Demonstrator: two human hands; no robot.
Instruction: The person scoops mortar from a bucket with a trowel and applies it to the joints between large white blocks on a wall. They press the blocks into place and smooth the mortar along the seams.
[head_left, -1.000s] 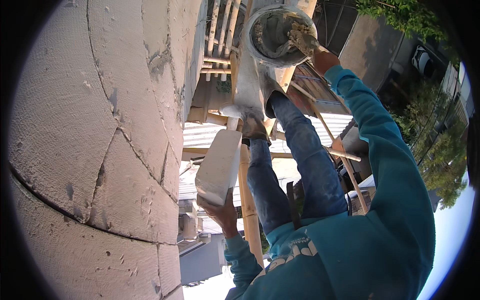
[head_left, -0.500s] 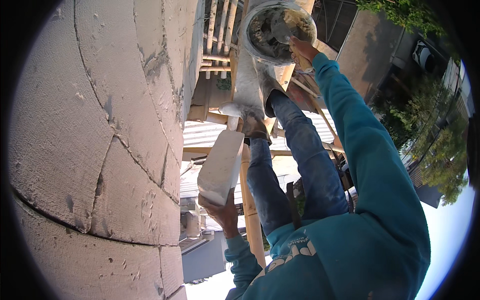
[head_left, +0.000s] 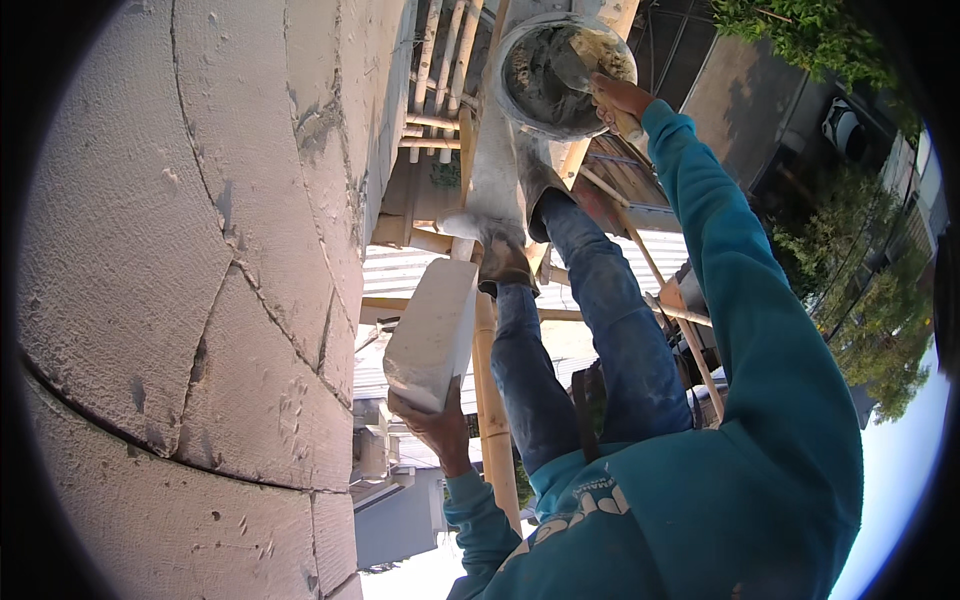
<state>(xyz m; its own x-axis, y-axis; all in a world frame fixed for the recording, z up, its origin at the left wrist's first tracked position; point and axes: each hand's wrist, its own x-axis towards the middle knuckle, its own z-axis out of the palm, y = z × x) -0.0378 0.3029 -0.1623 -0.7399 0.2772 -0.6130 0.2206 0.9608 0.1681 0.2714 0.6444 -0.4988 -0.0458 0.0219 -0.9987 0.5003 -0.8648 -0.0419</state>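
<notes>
My left hand (head_left: 438, 428) is closed round the lower end of a pale, smooth building block (head_left: 432, 325), which it holds up beside the wall. The block is tilted, its far end near my left boot (head_left: 503, 262). My right hand (head_left: 620, 97) grips a trowel by its light wooden handle (head_left: 629, 126), arm stretched far forward. The trowel's grey blade (head_left: 568, 70) is in a round bucket (head_left: 517, 112) of wet grey mortar (head_left: 535, 88), against the mortar. Part of the handle is hidden by my fingers.
A wall of large pale blocks (head_left: 120, 260) with mortar joints rises close on my left. I stand on a narrow, mortar-smeared plank (head_left: 497, 180) among bamboo poles (head_left: 490, 400). Far below lie corrugated roofing (head_left: 400, 265), a paved lane (head_left: 745, 90) and trees (head_left: 880, 320).
The trowel and my right hand have shifted slightly to the right and nearer within the bucket. My left hand and the block have moved slightly left. Both grips are unchanged.
</notes>
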